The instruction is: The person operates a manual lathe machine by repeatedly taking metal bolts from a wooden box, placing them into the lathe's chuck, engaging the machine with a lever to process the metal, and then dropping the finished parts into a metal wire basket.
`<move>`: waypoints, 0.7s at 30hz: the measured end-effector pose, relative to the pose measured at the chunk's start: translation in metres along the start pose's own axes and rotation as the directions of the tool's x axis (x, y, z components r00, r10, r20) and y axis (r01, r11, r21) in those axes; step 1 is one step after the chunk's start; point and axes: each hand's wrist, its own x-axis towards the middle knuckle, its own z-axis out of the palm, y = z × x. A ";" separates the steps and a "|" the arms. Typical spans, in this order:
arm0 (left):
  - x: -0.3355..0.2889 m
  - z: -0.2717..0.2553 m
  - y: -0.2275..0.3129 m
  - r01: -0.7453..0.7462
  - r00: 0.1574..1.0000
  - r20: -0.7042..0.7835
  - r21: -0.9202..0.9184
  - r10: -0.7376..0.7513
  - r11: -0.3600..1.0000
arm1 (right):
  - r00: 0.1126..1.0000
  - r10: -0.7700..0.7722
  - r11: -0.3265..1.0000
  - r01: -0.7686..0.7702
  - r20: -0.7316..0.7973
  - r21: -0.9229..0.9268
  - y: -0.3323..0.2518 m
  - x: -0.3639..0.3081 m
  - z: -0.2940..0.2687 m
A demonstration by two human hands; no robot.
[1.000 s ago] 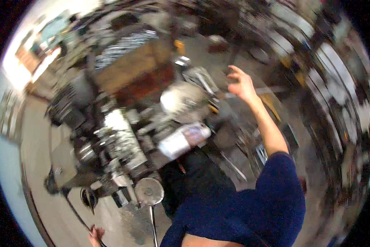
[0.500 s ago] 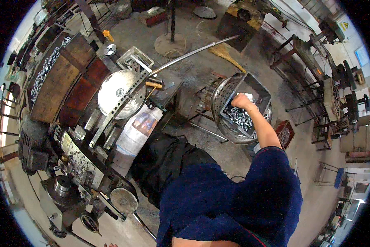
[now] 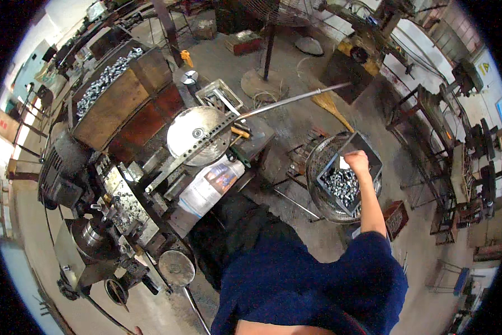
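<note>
My right hand (image 3: 357, 161) is closed in a fist above a grey rectangular bin (image 3: 329, 191). What its fingers hold, if anything, is hidden. A small white piece (image 3: 344, 163) shows right beside the fist; whether it is gripped or lies in the bin I cannot tell. Many shiny metal parts (image 3: 341, 185) fill the near side of the bin, which sits tilted on a round perforated metal basin (image 3: 313, 184). Of my left hand (image 3: 138, 331) only a sliver shows at the lower edge, near the machine's handwheel (image 3: 117, 293), its fingers mostly cut off.
At left stands a machine with a round chuck (image 3: 91, 234) and a long perforated lever bar (image 3: 206, 137) crossing a pale disc (image 3: 192, 131). A trough of metal parts (image 3: 103, 81) is farther back. A reddish box (image 3: 396, 219) and a broom (image 3: 332, 109) are on the floor.
The view has shifted, so the scene sits lower and mostly farther right. My right fist has moved rightward over the bin, and the white piece shows on its left. Less of my left hand shows.
</note>
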 end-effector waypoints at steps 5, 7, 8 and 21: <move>0.002 -0.058 0.161 -0.286 0.958 -0.115 -0.368 0.262 0.885 | 0.866 -0.499 0.779 0.468 -0.039 0.417 -0.121 -0.026 -0.069; 0.009 -0.049 0.212 -0.193 0.936 0.041 -0.772 0.350 0.606 | 0.674 -0.738 0.559 0.622 -0.013 0.548 -0.203 -0.057 -0.054; -0.007 -0.055 0.256 -0.222 0.898 0.055 -0.801 0.437 0.556 | 0.536 -0.844 0.428 0.684 -0.009 0.590 -0.248 -0.082 -0.046; -0.034 -0.003 0.337 0.248 0.669 0.234 -0.965 0.706 0.084 | -0.206 -0.920 -0.390 0.418 -0.332 0.820 -0.436 -0.260 -0.051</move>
